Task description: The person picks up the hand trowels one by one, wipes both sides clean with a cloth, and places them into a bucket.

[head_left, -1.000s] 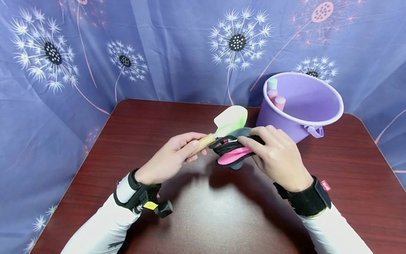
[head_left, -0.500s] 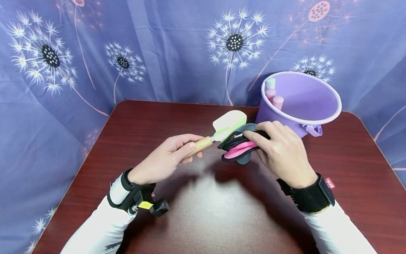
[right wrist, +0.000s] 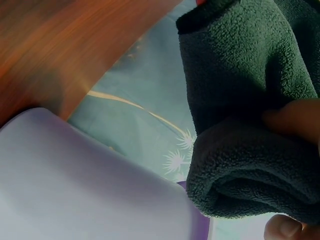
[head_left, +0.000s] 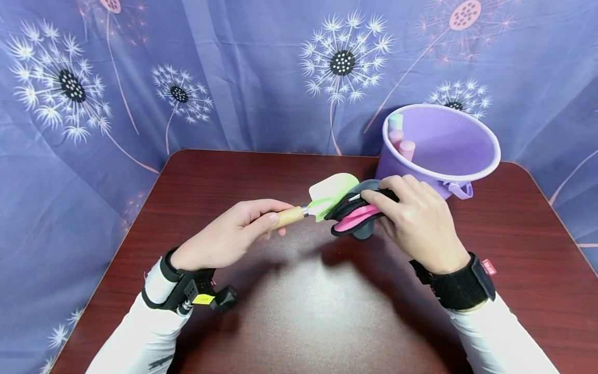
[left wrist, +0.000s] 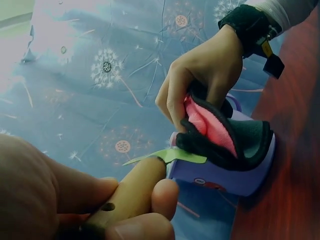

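Note:
My left hand (head_left: 231, 231) grips a small garden trowel (head_left: 330, 195) by its wooden handle, thumb along the top. Its blade is white and light green and points to the right. A folded cloth (head_left: 357, 219), grey and pink with black edging, hangs from my right hand (head_left: 416, 221), pinched between thumb and fingers. The trowel's blade edge overlaps the cloth in the head view. Up close in the left wrist view, the handle (left wrist: 135, 192) shows a hole near its end. Fuzzy grey folds of the cloth (right wrist: 230, 75) fill much of the right wrist view.
A purple bucket (head_left: 394, 169) stands at the back right of the dark red wooden table (head_left: 224, 176), just behind my right hand. Inside its left wall are pink and mint cylindrical pieces (head_left: 407, 150). A blue dandelion-print curtain (head_left: 261, 78) hangs behind the table.
My left hand has drawn the trowel left and slightly toward me, lowering its blade. My right hand has shifted the cloth slightly right. Both are still held.

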The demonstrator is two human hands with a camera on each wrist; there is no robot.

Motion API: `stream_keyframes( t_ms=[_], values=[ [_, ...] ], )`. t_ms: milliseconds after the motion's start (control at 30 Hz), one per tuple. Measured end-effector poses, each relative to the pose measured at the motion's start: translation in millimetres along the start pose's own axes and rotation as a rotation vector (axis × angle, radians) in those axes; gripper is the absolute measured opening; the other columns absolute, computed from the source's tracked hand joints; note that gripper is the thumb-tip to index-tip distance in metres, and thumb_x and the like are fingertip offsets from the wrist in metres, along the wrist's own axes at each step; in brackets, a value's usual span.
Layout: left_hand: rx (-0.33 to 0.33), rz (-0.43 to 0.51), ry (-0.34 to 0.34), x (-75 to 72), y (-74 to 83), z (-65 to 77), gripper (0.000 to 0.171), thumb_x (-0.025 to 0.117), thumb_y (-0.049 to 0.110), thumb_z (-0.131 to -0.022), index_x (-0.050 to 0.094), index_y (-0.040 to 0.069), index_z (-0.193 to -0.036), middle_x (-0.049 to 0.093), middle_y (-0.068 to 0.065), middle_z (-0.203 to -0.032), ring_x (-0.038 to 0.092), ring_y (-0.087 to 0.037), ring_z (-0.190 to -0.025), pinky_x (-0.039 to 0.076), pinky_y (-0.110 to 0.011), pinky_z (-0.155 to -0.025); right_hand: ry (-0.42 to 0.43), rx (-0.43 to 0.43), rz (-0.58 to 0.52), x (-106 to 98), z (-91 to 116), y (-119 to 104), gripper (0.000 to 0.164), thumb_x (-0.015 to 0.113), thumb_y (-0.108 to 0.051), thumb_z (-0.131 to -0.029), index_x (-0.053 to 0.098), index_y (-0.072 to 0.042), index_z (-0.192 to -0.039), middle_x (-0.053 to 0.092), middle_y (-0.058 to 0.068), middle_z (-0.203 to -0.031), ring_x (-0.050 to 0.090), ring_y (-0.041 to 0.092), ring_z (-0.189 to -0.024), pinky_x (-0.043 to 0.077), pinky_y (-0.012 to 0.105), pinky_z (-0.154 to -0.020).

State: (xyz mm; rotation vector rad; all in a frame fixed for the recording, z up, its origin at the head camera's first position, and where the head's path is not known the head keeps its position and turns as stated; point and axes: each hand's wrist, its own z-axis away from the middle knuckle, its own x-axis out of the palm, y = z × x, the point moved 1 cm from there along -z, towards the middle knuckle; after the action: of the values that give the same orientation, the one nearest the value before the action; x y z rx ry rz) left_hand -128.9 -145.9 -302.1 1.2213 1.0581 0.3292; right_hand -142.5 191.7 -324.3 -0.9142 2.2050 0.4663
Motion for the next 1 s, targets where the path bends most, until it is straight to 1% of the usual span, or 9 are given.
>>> stream_keyframes(
  t_ms=[133,167,233,300,400,633,733,833,1000],
  values=[
    [-0.004,-0.011,-0.017,-1.6,1.9,1.3,0.033,0.049,0.016,-0.114,0.067,0.016,-0.141,0.07,0.001,-0.097,0.061,-0.03,-0.087,0.046,-0.031,-0.072,-0.005,0.0,0.015,-0.5,-0.6,0.6,0.036,0.069,0.0,-0.086,0.076,-0.011,-0.119,0.065,0.014,-0.105,0.056,0.039,-0.08,0.044,0.047,-0.063],
    [-0.006,-0.017,-0.022,-2.0,2.2,1.7,0.033,0.049,0.016,-0.114,0.067,0.018,-0.141,0.07,0.002,-0.097,0.06,-0.028,-0.086,0.045,-0.03,-0.07,-0.009,0.002,0.02,-0.5,-0.6,0.8,0.035,0.069,0.0,-0.087,0.076,-0.011,-0.119,0.065,0.013,-0.105,0.056,0.038,-0.08,0.044,0.047,-0.063],
    [-0.013,-0.027,-0.031,-3.2,2.8,2.5,0.033,0.048,0.017,-0.114,0.067,0.021,-0.14,0.069,0.002,-0.097,0.055,-0.024,-0.076,0.041,-0.03,-0.064,-0.015,0.005,0.029,-0.9,-0.7,1.2,0.034,0.068,-0.001,-0.088,0.076,-0.012,-0.119,0.065,0.013,-0.104,0.056,0.038,-0.08,0.044,0.047,-0.063],
    [-0.024,-0.043,-0.04,-4.3,3.3,3.4,0.032,0.048,0.018,-0.115,0.068,0.024,-0.14,0.069,0.003,-0.098,0.048,-0.018,-0.066,0.037,-0.03,-0.059,-0.022,0.006,0.039,-1.2,-0.5,1.6,0.034,0.067,0.0,-0.088,0.076,-0.012,-0.119,0.065,0.012,-0.105,0.056,0.037,-0.08,0.044,0.046,-0.063],
    [-0.034,-0.057,-0.054,-5.6,3.8,4.6,0.032,0.048,0.02,-0.115,0.068,0.025,-0.139,0.069,0.003,-0.099,0.036,-0.014,-0.06,0.032,-0.031,-0.055,-0.026,0.005,0.05,-1.6,-0.4,1.5,0.034,0.066,0.001,-0.089,0.076,-0.012,-0.119,0.064,0.012,-0.105,0.056,0.037,-0.08,0.044,0.045,-0.064],
    [-0.024,-0.063,-0.057,-5.7,4.7,4.9,0.03,0.048,0.02,-0.115,0.068,0.024,-0.138,0.068,0.003,-0.099,0.036,-0.014,-0.06,0.032,-0.031,-0.055,-0.02,-0.015,0.07,-2.5,-1.0,-0.8,0.033,0.066,0.001,-0.091,0.075,-0.011,-0.12,0.064,0.013,-0.104,0.056,0.038,-0.08,0.044,0.046,-0.064],
    [-0.017,-0.052,-0.049,-3.7,4.7,4.1,0.031,0.049,0.02,-0.114,0.068,0.023,-0.138,0.067,0.002,-0.097,0.044,-0.016,-0.066,0.035,-0.03,-0.058,-0.023,-0.026,0.073,-2.4,-1.4,-3.3,0.032,0.065,0.001,-0.091,0.075,-0.01,-0.12,0.064,0.013,-0.105,0.056,0.038,-0.08,0.044,0.045,-0.064],
    [-0.009,-0.042,-0.038,-1.1,5.0,3.1,0.031,0.05,0.02,-0.114,0.068,0.022,-0.139,0.068,0.002,-0.097,0.056,-0.018,-0.08,0.043,-0.03,-0.067,-0.039,-0.035,0.074,-1.2,-1.4,-6.7,0.033,0.064,0.002,-0.091,0.074,-0.009,-0.12,0.064,0.013,-0.105,0.055,0.037,-0.081,0.044,0.045,-0.063],
    [0.001,-0.043,-0.019,2.6,4.1,2.1,0.031,0.05,0.018,-0.114,0.068,0.017,-0.139,0.069,0.002,-0.1,0.064,-0.019,-0.092,0.051,-0.036,-0.081,-0.068,-0.049,0.066,2.4,-1.3,-13.1,0.035,0.062,0.002,-0.09,0.074,-0.009,-0.121,0.064,0.012,-0.105,0.054,0.035,-0.08,0.043,0.044,-0.061]
  ],
)
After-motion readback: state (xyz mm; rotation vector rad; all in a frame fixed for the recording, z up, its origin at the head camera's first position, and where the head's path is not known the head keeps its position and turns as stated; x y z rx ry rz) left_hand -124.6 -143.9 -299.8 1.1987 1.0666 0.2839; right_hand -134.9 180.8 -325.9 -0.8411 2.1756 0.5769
